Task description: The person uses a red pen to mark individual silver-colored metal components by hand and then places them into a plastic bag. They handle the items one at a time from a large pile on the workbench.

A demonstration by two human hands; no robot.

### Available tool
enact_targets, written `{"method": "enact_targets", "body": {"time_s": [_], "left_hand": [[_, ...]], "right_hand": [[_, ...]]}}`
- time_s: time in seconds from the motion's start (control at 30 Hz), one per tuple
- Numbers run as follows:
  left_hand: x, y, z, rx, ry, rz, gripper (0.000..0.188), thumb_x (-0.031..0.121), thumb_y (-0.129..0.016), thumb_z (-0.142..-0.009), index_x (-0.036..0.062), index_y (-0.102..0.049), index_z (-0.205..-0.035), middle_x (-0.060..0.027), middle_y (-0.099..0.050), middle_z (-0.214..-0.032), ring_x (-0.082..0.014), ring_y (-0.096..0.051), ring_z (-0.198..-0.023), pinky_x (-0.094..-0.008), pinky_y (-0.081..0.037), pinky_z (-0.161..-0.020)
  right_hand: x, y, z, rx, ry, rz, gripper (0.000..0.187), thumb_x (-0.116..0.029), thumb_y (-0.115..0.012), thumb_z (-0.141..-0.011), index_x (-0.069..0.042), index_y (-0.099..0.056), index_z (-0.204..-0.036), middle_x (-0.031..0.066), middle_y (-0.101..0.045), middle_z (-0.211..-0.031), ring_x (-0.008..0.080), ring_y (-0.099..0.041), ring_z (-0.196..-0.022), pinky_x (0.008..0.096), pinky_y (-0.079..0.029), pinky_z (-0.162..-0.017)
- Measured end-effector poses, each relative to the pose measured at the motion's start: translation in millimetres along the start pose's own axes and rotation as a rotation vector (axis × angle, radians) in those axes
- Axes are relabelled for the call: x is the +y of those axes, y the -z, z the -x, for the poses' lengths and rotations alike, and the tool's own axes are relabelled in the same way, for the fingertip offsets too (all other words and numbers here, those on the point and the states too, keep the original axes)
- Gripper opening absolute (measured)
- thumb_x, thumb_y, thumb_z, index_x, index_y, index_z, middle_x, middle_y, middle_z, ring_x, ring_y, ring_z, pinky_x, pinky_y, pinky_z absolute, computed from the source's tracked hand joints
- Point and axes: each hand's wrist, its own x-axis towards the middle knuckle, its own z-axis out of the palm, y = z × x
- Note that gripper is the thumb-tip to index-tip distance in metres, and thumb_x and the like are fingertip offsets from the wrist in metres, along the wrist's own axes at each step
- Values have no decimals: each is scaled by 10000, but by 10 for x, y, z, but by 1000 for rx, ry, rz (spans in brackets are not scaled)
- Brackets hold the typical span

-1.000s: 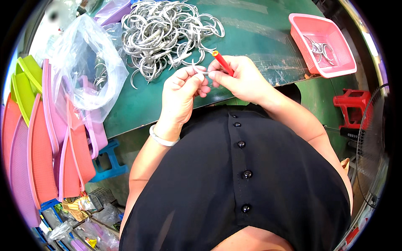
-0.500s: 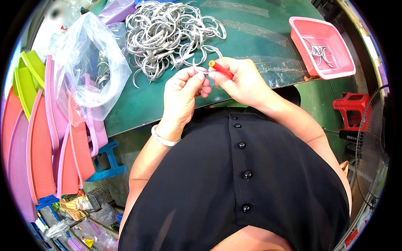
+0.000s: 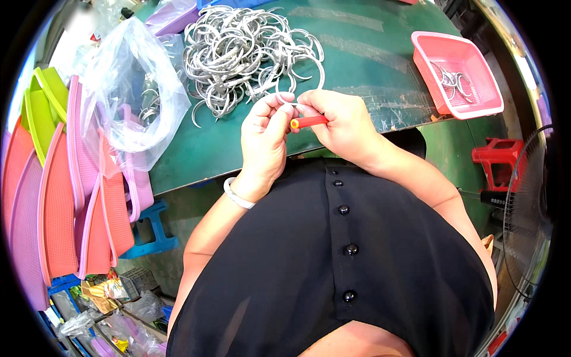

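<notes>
My left hand [image 3: 266, 132] is closed, its thumb and fingertips pinching a thin silvery open bangle [image 3: 278, 90] at the near edge of the table. My right hand [image 3: 345, 122] is closed around a red-handled tool [image 3: 310, 121] with a yellow end pointing left. Its fingertips meet the left ones at the bangle. The tool's working tip is hidden by my fingers, so its kind does not show. Just beyond my hands lies a tangled heap of silvery bangles [image 3: 235, 56].
Right of the heap, a pink basket [image 3: 425, 59] holds a few bangles. A clear plastic bag [image 3: 128, 77] with metal pieces inside is at left, beside stacked purple, coral and green baskets [image 3: 59, 220]. A red stool [image 3: 498, 157] and a fan [image 3: 526, 208] are at right.
The red-handled tool has swung from slanting upward to lying nearly level, its yellow end lower and further left. Both hands have shifted slightly down, the left also a little right.
</notes>
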Motion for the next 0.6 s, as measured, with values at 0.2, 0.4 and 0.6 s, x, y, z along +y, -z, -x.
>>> {"method": "enact_targets", "body": {"time_s": [0.2,0.4,0.6], "left_hand": [[11,-138,3,70,-51,11,152,64,-509,-869,3,-539,-1005,-10,-552,-788,-64,-512,-680,-192,-427,-651],[16,-151,-17,69,-67,10,155,99,-480,-890,11,-549,-997,-3,-556,-776,-50,-496,-659,-186,-419,-616],[13,-148,-39,74,-68,4,165,112,-465,-896,8,-547,-994,-3,-559,-773,-48,-480,-643,-185,-411,-605]], "right_hand": [[-3,-38,-21,35,87,121,133,-63,-587,-699,-74,-540,-823,73,-564,-672,262,-578,-611,342,-456,-501],[-32,-60,-50,51,178,180,176,-53,-575,-683,-56,-548,-857,64,-560,-660,237,-574,-567,325,-455,-475],[7,-88,-51,48,263,269,280,-43,-554,-671,0,-553,-948,69,-553,-647,217,-571,-550,310,-456,-461]]}}
